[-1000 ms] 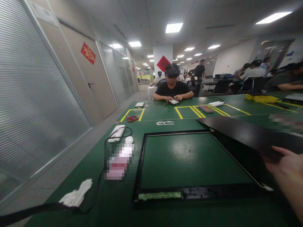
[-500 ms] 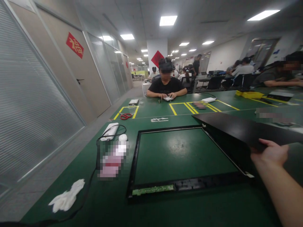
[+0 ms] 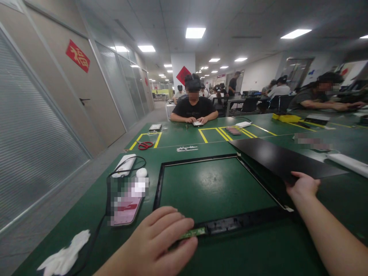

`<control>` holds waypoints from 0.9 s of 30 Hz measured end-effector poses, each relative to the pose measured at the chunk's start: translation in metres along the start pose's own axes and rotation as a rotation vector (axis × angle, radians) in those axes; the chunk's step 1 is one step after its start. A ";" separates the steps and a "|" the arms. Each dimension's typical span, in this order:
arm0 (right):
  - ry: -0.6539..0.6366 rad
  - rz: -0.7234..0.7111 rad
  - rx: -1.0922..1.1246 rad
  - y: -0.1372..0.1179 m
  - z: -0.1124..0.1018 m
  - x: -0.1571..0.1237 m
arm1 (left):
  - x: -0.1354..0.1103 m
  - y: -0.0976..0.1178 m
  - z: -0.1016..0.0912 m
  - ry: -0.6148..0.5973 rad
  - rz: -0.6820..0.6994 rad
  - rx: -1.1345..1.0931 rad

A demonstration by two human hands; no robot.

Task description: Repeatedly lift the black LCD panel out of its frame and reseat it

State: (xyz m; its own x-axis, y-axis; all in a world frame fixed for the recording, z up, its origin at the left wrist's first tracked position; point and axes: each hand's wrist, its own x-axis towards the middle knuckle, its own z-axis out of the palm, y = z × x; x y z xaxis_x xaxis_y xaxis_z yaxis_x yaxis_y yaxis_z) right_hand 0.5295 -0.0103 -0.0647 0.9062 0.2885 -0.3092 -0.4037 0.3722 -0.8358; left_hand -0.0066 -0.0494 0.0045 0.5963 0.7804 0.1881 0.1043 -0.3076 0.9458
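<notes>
A black rectangular frame [image 3: 157, 183] lies flat on the green table, with a thin green circuit strip [image 3: 193, 232] along its near edge. My left hand [image 3: 161, 239] rests on that near edge with its fingers stretched flat over the strip. My right hand [image 3: 301, 185] grips the near edge of a flat black panel [image 3: 281, 159], held tilted above the frame's right side.
A phone [image 3: 126, 205], a white mouse [image 3: 141, 172], a white box [image 3: 124, 165] and a black cable [image 3: 107, 184] lie left of the frame. White gloves [image 3: 61, 258] sit near left. Red scissors [image 3: 145, 145] lie farther off. A person [image 3: 193, 107] sits across the table, others at right.
My left hand has come into view and settled on the frame's near edge. The view has shifted right and down. My right hand still holds the black panel.
</notes>
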 end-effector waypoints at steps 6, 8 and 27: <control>0.082 -0.024 0.018 0.000 0.003 -0.019 | 0.036 -0.038 -0.005 -0.236 0.275 0.766; 0.067 -0.043 0.026 -0.002 0.004 -0.024 | 0.034 -0.052 -0.009 -0.220 0.221 0.747; -0.372 0.021 -0.036 -0.026 0.020 -0.079 | 0.047 -0.063 -0.023 0.384 -0.299 -0.301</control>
State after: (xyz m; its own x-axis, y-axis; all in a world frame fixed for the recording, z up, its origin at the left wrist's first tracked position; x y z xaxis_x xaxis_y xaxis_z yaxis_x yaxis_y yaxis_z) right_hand 0.4658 -0.0249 -0.0098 0.7873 0.5990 -0.1464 -0.4114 0.3334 -0.8483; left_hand -0.0035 0.0192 -0.0406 0.2378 0.9688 -0.0694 -0.0407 0.0814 0.9959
